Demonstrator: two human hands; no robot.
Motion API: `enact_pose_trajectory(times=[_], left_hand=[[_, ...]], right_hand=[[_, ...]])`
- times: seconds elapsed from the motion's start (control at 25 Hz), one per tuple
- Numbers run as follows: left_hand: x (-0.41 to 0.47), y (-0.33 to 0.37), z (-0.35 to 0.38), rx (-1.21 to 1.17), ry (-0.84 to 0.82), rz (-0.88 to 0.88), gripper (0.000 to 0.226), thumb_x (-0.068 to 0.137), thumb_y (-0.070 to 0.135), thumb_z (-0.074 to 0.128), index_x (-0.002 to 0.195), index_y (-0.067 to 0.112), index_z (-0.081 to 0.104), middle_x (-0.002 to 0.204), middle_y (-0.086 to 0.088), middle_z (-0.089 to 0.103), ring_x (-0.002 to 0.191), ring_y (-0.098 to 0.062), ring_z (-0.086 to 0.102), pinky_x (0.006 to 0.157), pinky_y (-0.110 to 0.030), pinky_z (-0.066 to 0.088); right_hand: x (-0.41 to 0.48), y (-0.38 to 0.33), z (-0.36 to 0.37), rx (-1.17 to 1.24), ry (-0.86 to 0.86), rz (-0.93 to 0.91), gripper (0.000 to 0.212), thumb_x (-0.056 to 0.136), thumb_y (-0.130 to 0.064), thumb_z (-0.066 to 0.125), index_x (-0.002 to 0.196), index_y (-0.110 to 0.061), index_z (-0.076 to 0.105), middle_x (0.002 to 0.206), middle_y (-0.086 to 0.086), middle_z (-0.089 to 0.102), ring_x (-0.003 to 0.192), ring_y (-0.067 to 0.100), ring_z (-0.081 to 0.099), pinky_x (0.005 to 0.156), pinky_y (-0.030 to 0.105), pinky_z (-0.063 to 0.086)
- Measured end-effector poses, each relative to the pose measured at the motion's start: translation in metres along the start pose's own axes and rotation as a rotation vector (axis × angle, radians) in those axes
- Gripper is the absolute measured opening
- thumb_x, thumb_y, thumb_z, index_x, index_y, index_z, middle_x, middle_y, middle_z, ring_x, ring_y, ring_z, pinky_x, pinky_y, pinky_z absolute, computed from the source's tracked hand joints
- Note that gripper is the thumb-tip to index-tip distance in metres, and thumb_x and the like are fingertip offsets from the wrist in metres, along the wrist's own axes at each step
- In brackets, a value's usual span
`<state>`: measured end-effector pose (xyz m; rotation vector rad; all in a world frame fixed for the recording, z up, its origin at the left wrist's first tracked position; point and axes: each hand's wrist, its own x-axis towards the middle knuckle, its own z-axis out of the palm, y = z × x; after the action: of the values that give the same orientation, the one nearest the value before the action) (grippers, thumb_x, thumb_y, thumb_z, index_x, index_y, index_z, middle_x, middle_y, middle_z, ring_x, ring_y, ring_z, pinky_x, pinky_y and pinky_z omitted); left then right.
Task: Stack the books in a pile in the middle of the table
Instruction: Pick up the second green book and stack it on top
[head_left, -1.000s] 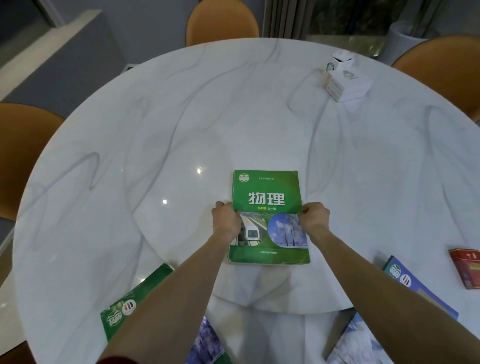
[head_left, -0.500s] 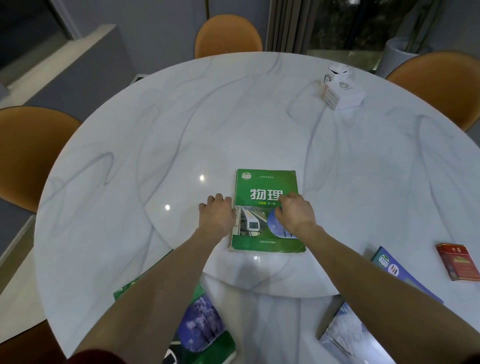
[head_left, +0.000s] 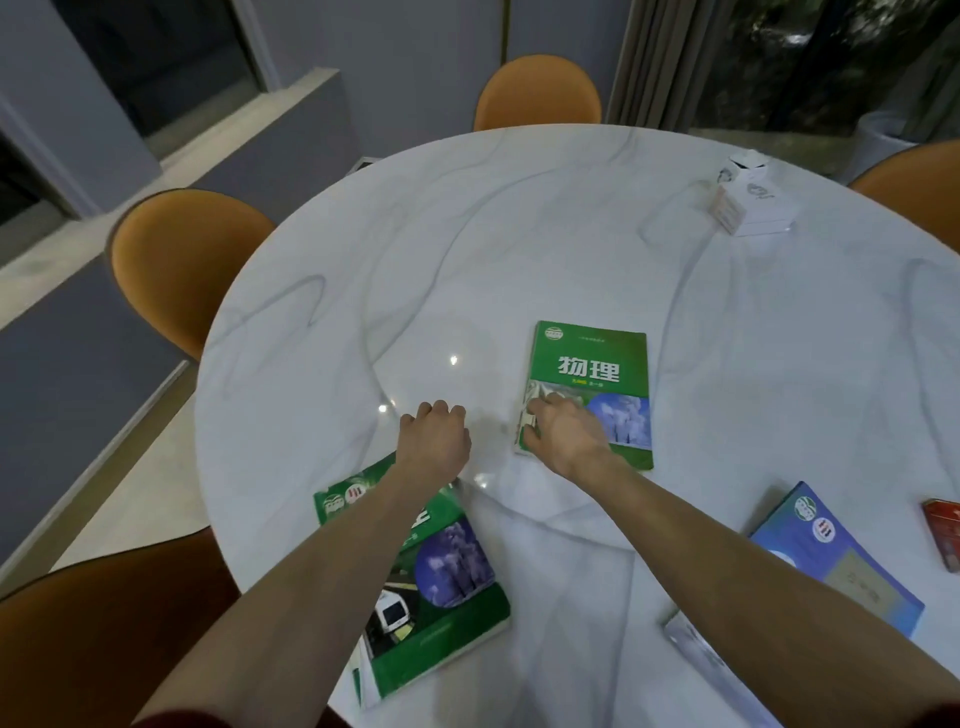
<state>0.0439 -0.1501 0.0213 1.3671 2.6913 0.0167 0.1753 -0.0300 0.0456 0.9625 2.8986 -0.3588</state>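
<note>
Left hand (head_left: 434, 441) quit green book (head_left: 592, 364), grip curled empty; right hand (head_left: 563, 436) atop it, grip unclear.

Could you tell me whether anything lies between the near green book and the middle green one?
Nothing but the person's hands: the left hand hangs over the bare white marble table between them, the right hand rests on the middle green physics book.

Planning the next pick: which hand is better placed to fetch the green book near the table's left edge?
Probably left. The left hand holds nothing and its forearm crosses that near green book; the right hand rests on the middle book.
</note>
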Motion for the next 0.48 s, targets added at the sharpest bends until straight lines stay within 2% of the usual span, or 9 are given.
enact_pose_trajectory(times=[0.28, 0.48], left_hand=[[-0.060, -0.040, 0.015, -0.024, -0.004, -0.118, 0.029, 0.093, 0.021, 0.040, 0.114, 0.010, 0.055, 0.109, -0.010, 0.060, 0.102, -0.029, 0.054, 0.086, -0.042, 0.042], [-0.104, -0.062, 0.036, -0.059, -0.066, -0.220, 0.029, 0.090, 0.021, 0.045, 0.116, 0.011, 0.055, 0.119, -0.012, 0.058, 0.113, -0.031, 0.052, 0.095, -0.046, 0.041]], right_hand=[[-0.030, -0.043, 0.034, -0.007, -0.119, -0.111, 0.037, 0.094, -0.028, 0.039, 0.125, -0.010, 0.051, 0.121, 0.012, 0.056, 0.108, 0.031, 0.055, 0.084, 0.035, 0.045], [-0.045, -0.064, 0.063, -0.044, -0.212, -0.190, 0.038, 0.093, -0.028, 0.040, 0.126, -0.011, 0.049, 0.118, 0.012, 0.056, 0.107, 0.030, 0.053, 0.085, 0.037, 0.045]])
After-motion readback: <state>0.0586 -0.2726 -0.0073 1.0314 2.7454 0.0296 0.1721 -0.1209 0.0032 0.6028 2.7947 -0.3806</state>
